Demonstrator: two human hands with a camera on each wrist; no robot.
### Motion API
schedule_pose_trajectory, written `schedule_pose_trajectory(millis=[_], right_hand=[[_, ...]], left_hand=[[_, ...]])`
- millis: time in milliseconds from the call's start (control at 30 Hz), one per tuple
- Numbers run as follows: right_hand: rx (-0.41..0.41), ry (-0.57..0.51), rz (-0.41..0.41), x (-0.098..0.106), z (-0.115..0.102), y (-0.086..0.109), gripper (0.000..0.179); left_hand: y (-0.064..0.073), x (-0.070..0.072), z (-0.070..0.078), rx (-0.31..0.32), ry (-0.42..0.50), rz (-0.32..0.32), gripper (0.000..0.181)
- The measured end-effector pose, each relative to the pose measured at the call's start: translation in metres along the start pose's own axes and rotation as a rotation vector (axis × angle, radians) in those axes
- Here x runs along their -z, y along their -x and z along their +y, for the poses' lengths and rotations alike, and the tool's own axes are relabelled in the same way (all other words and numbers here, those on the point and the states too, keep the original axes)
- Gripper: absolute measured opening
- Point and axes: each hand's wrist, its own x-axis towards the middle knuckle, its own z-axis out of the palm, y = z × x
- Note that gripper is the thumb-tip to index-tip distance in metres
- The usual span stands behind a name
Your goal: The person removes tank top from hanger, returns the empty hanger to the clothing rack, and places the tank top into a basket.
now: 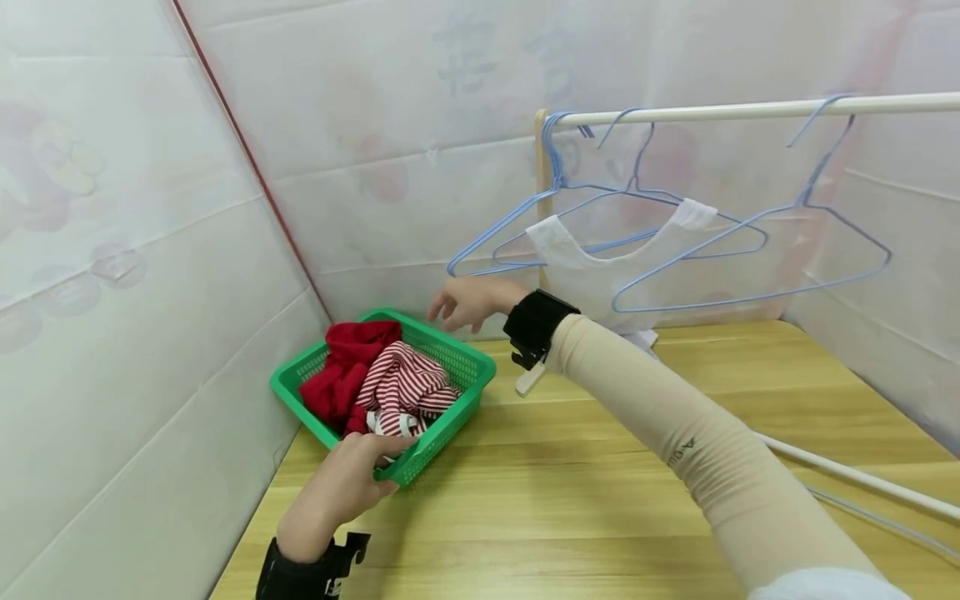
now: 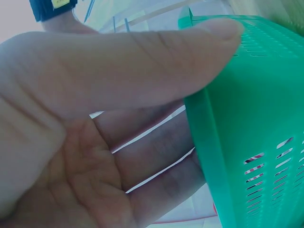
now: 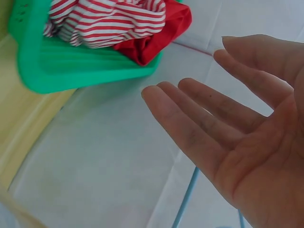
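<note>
A green plastic basket (image 1: pixel 486 371) with perforated sides sits at the left of the wooden table. Inside it lie a bunched plain red cloth (image 1: pixel 348 362) and a red-and-white striped garment (image 1: pixel 405 375). My left hand (image 1: pixel 348 477) grips the near rim of the basket, its thumb (image 2: pixel 199 59) on one side of the edge and the fingers on the other. Over by the far right rim, my right hand (image 1: pixel 476 302) hovers with fingers loosely spread and holds nothing. In the right wrist view its fingertips are apart from the basket.
A white rail (image 1: pixel 720 112) crosses the back right. Several blue wire hangers (image 1: pixel 738 302) hang from it, and one carries a white sleeveless top (image 1: pixel 581 267). White poles (image 1: pixel 862 475) lie low at the right of the table (image 1: pixel 570 508). Pale sheeting (image 1: pixel 150 350) walls the left and back.
</note>
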Motion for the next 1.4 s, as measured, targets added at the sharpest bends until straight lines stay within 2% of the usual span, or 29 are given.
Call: schedule_pose_trajectory(millis=[200, 433, 567, 700, 967, 1100, 1167, 1233, 1333, 1400], right_hand=[[0.004, 0.038, 0.013, -0.010, 0.017, 0.018, 0.039], [0.035, 0.074, 0.049, -0.017, 0.044, 0.043, 0.038], [0.038, 0.090, 0.075, -0.021, 0.058, 0.061, 0.039], [-0.001, 0.117, 0.109, -0.026, 0.072, 0.080, 0.039], [-0.042, 0.110, 0.256, -0.041, 0.094, 0.114, 0.031], [-0.057, 0.069, 0.343, -0.044, 0.101, 0.127, 0.028], [-0.082, 0.034, 0.407, -0.044, 0.103, 0.133, 0.029], [-0.099, 0.031, 0.514, -0.043, 0.103, 0.138, 0.028], [-0.116, 0.063, 0.759, -0.041, 0.104, 0.146, 0.026], [-0.077, 0.123, 0.962, -0.037, 0.104, 0.148, 0.024]], left_hand=[[0.002, 0.001, -0.005, -0.001, 0.013, 0.001, 0.059], [0.001, 0.002, -0.007, 0.030, 0.024, -0.023, 0.059], [0.001, 0.002, -0.009, 0.007, 0.018, -0.006, 0.060], [0.000, 0.002, -0.009, -0.007, 0.011, 0.001, 0.061], [-0.001, 0.004, -0.007, -0.025, 0.009, -0.001, 0.060], [-0.002, 0.004, -0.006, -0.025, 0.012, -0.001, 0.060], [-0.001, 0.005, -0.006, -0.019, 0.017, -0.006, 0.060], [-0.001, 0.005, -0.007, -0.016, 0.022, -0.006, 0.060], [0.000, 0.004, -0.008, -0.021, 0.025, -0.005, 0.060], [0.000, 0.004, -0.009, -0.024, 0.029, -0.006, 0.060]])
